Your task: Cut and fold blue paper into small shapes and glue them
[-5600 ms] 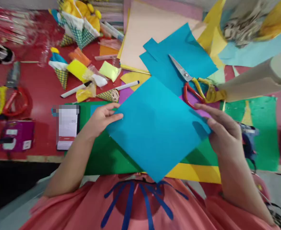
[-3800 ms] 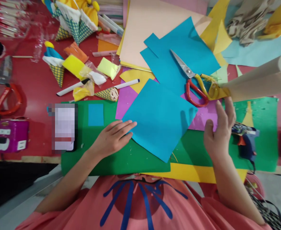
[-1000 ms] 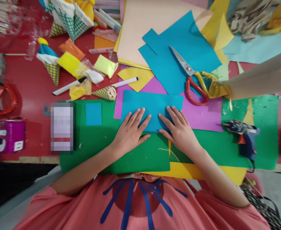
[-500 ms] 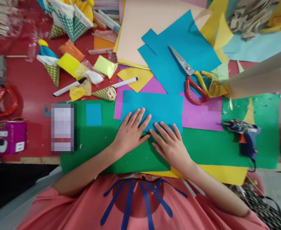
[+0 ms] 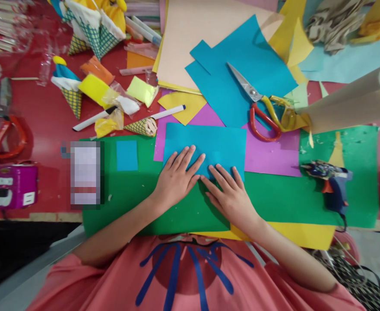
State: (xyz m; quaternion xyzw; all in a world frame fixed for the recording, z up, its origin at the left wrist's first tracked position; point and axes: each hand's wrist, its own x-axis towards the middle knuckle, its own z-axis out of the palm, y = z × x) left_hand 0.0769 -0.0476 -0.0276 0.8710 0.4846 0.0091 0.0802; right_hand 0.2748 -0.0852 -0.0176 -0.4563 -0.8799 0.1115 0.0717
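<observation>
A blue sheet of paper (image 5: 206, 140) lies in front of me, partly over a purple sheet (image 5: 270, 151) and a green sheet (image 5: 134, 203). My left hand (image 5: 175, 179) rests flat on its lower left part, fingers spread. Beside it, my right hand (image 5: 229, 192) lies with its fingertips on the lower right part, fingers apart. The left thumb and right index finger come close together near the lower edge. To the left is a small blue square of paper (image 5: 127, 155). Scissors with red and yellow handles (image 5: 258, 101) lie beyond the sheet on larger blue paper (image 5: 242, 52).
A glue gun (image 5: 334, 183) rests at the right. Paper cones (image 5: 67, 88), markers (image 5: 94, 119) and clay packets (image 5: 94, 88) crowd the back left. At far left are another pair of scissors (image 5: 4, 121) and a purple box (image 5: 15, 185). Rolled paper (image 5: 348, 99) stands back right.
My left thumb has drawn slightly nearer the right index finger. Both hands otherwise stay on the blue sheet, and the view has shifted very slightly.
</observation>
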